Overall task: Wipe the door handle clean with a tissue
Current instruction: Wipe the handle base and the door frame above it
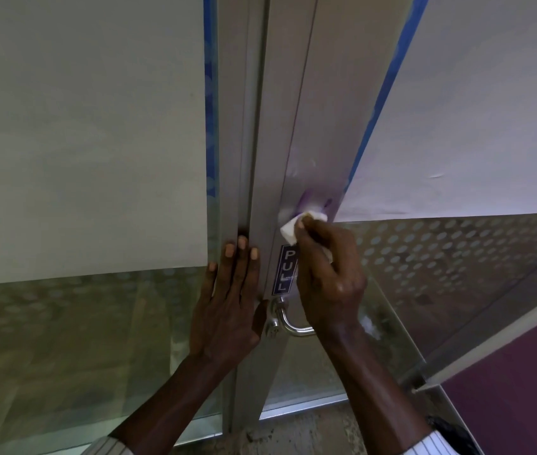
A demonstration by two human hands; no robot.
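The door handle is a curved metal bar fixed to the door frame, and I see only its upper bend; the rest is hidden behind my right wrist, so I judge its long axis runs downward but cannot confirm it. It sits below my right fingers, past the PULL sticker. Those fingers are pinched narrow on the folded tissue, pressing it on the frame beside a purple smear, above the handle. My left hand lies flat, fingers spread, its thumb side just beside the handle mount, so it is nearer. The tissue must travel down.
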